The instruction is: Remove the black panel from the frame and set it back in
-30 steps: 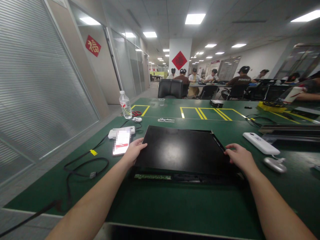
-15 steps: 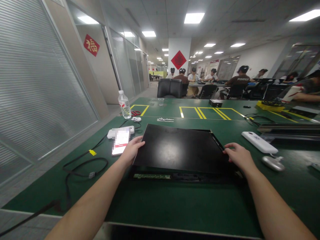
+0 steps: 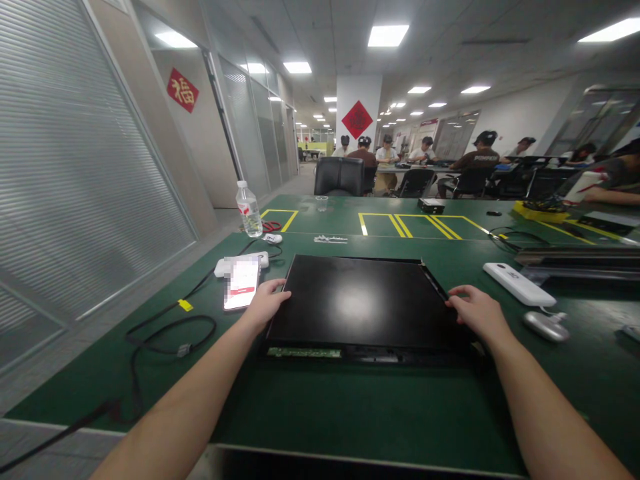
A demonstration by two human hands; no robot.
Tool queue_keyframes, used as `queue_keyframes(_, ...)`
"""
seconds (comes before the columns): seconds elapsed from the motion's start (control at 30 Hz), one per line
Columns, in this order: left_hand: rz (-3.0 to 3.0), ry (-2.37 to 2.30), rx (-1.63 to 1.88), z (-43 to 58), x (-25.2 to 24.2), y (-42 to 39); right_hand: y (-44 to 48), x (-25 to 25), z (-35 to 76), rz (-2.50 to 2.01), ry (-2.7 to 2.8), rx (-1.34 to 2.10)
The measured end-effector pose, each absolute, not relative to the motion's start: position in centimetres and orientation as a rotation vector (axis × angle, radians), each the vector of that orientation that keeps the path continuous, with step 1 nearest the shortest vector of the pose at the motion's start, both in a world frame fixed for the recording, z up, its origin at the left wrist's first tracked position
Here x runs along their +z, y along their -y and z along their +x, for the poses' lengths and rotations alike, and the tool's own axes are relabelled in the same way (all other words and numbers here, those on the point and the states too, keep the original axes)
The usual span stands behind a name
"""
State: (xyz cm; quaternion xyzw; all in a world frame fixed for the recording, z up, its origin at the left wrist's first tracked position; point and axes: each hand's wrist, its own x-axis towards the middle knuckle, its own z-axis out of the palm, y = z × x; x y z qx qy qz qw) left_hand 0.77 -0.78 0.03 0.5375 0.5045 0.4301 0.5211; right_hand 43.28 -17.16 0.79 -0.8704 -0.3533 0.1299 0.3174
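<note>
A flat black display panel (image 3: 345, 300) lies over a thin black frame (image 3: 434, 280) on the table in front of me. Along the near side of the frame, a strip of green circuit board (image 3: 305, 353) is exposed. My left hand (image 3: 267, 303) grips the panel's left edge, thumb on top and fingers at the side. At the opposite side, my right hand (image 3: 473, 310) pinches the right rim of the frame with curled fingers. Part of that rim is hidden behind the hand.
Left of the panel are a lit phone (image 3: 242, 283), a white power bank (image 3: 220, 267), a water bottle (image 3: 249, 210) and a looped black cable (image 3: 173, 320). Another white power bank (image 3: 519, 285) and a silver mouse (image 3: 546, 327) lie right. A caliper (image 3: 331, 239) sits beyond. People work farther back.
The panel's left and far side has come down, so it now lies flatter in the frame. My left hand lowered slightly with it; my right hand stayed in place.
</note>
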Motion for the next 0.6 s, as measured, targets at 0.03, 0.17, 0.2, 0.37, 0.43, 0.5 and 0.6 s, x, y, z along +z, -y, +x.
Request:
queue_keyframes(0.03, 1.284, -1.211, 1.006, 0.8, 0.0, 0.8, 17.2, 0.8, 43.3, -2.294, 0.927, 0.346)
queue_keyframes(0.17, 1.322, -1.228, 0.984, 0.8, -0.1, 0.8, 17.2, 1.1, 43.1, -2.300, 0.920, 0.351)
queue_keyframes(0.2, 1.344, -1.230, 0.986, 0.8, -0.1, 0.8, 17.2, 1.2, 43.0, -2.299, 0.922, 0.348)
queue_keyframes(0.37, 1.464, -1.244, 0.992, 0.7, -0.4, 0.7, 17.2, 1.2, 42.9, -2.295, 0.928, 0.344)
queue_keyframes(0.43, 1.526, -1.258, 0.990, 0.6, -0.6, 0.5, 17.2, 1.1, 43.0, -2.292, 0.925, 0.346)
queue_keyframes(0.5, 1.598, -1.274, 0.984, 0.6, -0.8, 0.2, 17.2, 1.0, 43.1, -2.291, 0.929, 0.340)
queue_keyframes(0.6, 1.697, -1.309, 0.945, 0.4, -1.2, -0.1, 17.1, 0.9, 43.1, -2.298, 0.939, 0.320)
